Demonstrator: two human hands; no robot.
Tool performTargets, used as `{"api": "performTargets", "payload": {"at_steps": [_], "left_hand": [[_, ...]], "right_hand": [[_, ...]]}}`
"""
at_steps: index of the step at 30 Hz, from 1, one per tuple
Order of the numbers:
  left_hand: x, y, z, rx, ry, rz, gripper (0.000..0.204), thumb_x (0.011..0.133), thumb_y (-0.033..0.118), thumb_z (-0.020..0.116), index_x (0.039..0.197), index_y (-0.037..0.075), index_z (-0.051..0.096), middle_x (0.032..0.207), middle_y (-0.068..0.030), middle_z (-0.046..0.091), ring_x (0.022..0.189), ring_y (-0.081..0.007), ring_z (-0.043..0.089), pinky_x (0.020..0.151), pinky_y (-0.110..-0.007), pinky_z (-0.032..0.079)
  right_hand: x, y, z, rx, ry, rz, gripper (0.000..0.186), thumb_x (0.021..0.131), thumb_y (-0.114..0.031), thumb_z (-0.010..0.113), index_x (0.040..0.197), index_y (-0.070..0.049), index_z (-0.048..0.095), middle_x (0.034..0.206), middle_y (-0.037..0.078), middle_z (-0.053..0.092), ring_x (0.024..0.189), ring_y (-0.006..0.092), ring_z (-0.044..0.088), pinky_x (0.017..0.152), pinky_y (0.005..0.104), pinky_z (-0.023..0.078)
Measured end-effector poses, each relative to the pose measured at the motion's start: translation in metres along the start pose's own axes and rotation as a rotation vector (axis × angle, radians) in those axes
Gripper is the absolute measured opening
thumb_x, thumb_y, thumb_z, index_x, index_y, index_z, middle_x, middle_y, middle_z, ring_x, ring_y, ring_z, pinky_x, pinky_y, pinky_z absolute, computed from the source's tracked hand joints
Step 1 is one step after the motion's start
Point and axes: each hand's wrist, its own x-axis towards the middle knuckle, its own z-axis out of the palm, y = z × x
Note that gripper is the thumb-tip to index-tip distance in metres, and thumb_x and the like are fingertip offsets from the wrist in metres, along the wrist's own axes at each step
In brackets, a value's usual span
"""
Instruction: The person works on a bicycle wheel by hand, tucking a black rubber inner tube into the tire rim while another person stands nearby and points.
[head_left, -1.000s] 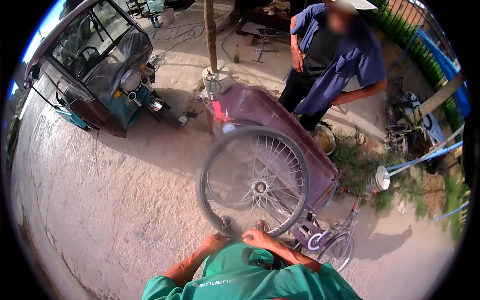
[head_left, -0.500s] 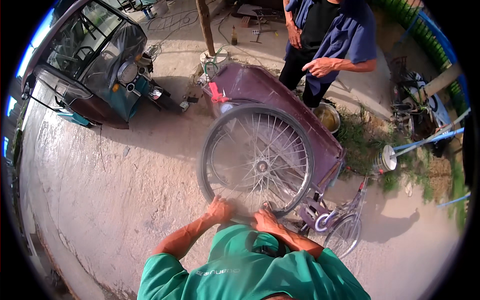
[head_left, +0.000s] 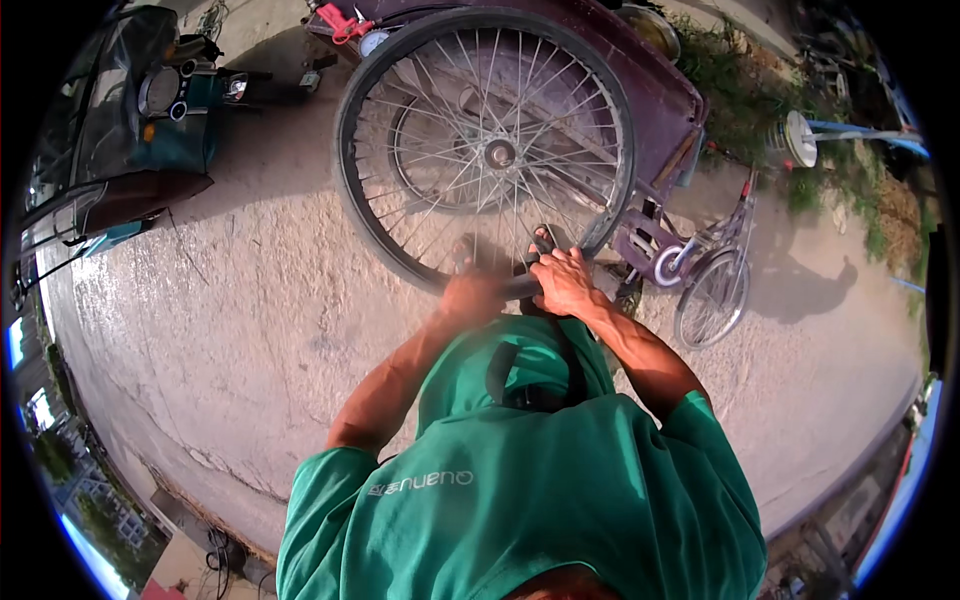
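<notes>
A large spoked wheel (head_left: 500, 154) with a black tyre is tilted up in front of me, its far side against a purple metal cart (head_left: 668, 90). At the near edge, my right hand (head_left: 566, 283) is closed over the tyre, fingers wrapped across its top. My left hand (head_left: 474, 298), smeared by motion, is closed on the tyre just to the left of it. Through the spokes another wheel (head_left: 400, 150) shows behind. A sandalled foot (head_left: 541, 240) is visible just beyond my right hand.
A red inflator gun (head_left: 342, 22) with a round gauge (head_left: 373, 42) lies on the cart at the far left. A covered three-wheeler (head_left: 180, 110) is parked to the left. At right are a small bicycle wheel (head_left: 712, 300) and a white bucket (head_left: 800, 140) with a pole.
The view has tipped down toward me, so the wheel sits higher in the picture and the person standing beyond the cart has left it. Both hands stay at the tyre's near edge.
</notes>
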Motion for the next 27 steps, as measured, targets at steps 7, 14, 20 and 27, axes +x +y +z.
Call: {"api": "performTargets", "payload": {"at_steps": [7, 14, 20, 27], "left_hand": [[0.009, 0.006, -0.013, -0.052, -0.217, -0.121, 0.045, 0.086, 0.036, 0.081, 0.122, 0.009, 0.08, 0.118, -0.0241, 0.079, 0.116, -0.0427, 0.075, 0.102, -0.052, 0.058], [0.012, 0.025, -0.01, -0.02, -0.154, -0.138, 0.043, 0.086, 0.035, 0.079, 0.121, 0.011, 0.081, 0.115, -0.0214, 0.08, 0.113, -0.0432, 0.075, 0.101, -0.054, 0.058], [-0.008, 0.016, -0.023, -0.09, -0.004, -0.046, 0.04, 0.085, 0.036, 0.082, 0.117, 0.012, 0.082, 0.111, -0.0194, 0.079, 0.113, -0.0421, 0.074, 0.099, -0.054, 0.058], [-0.01, -0.055, -0.021, 0.072, 0.121, 0.009, 0.03, 0.082, 0.032, 0.084, 0.103, 0.011, 0.082, 0.1, -0.0166, 0.078, 0.102, -0.0396, 0.074, 0.09, -0.054, 0.059]], "right_hand": [[-0.006, -0.02, -0.007, -0.02, -0.111, 0.073, 0.027, 0.089, -0.022, 0.068, 0.104, -0.006, 0.084, 0.117, 0.014, 0.081, 0.135, 0.0336, 0.064, 0.112, 0.0599, 0.042], [-0.005, 0.002, -0.008, -0.065, -0.133, 0.091, 0.029, 0.089, -0.023, 0.069, 0.106, -0.006, 0.084, 0.12, 0.015, 0.082, 0.132, 0.0357, 0.067, 0.109, 0.0614, 0.046], [-0.016, 0.05, -0.044, 0.16, 0.156, -0.106, 0.034, 0.086, -0.025, 0.08, 0.116, -0.01, 0.077, 0.12, 0.008, 0.075, 0.126, 0.0294, 0.065, 0.111, 0.0517, 0.044], [-0.017, 0.1, -0.039, -0.147, 0.203, -0.215, 0.042, 0.079, -0.019, 0.082, 0.121, -0.012, 0.077, 0.125, 0.008, 0.069, 0.128, 0.0279, 0.058, 0.116, 0.0527, 0.038]]}}
